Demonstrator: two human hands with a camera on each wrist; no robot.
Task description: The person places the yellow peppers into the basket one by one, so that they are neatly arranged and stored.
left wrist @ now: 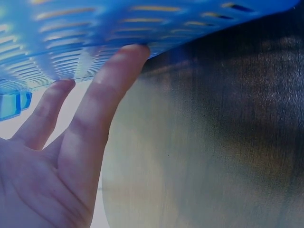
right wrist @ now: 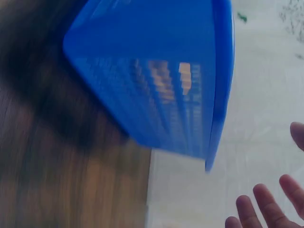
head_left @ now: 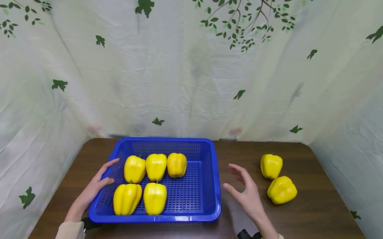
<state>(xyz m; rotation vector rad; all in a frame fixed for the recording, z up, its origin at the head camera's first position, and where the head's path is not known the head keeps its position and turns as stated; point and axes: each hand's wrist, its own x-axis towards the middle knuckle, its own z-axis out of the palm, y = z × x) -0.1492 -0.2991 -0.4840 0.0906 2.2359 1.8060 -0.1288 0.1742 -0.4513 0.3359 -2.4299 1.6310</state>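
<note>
A blue plastic basket [head_left: 194, 185] with slotted walls holds several yellow bell peppers [head_left: 154, 198], three in a back row and two in front. At its left side my left hand [head_left: 91, 190] touches the rim with fingers spread. In the left wrist view, two straight digits of the left hand [left wrist: 90, 128] reach up to the basket's slotted outer side [left wrist: 156, 21]. My right hand [head_left: 247, 196] hovers right of the basket, apart from it, fingers loosely bent and holding nothing. In the right wrist view, its fingertips [right wrist: 268, 204] show at the lower right edge.
Two more yellow bell peppers, one [head_left: 271, 166] behind the other [head_left: 282, 190], lie on the brown wooden table [head_left: 317, 222] right of my right hand. A pale curtain [head_left: 181, 78] with leaf prints hangs along the back and sides of the table.
</note>
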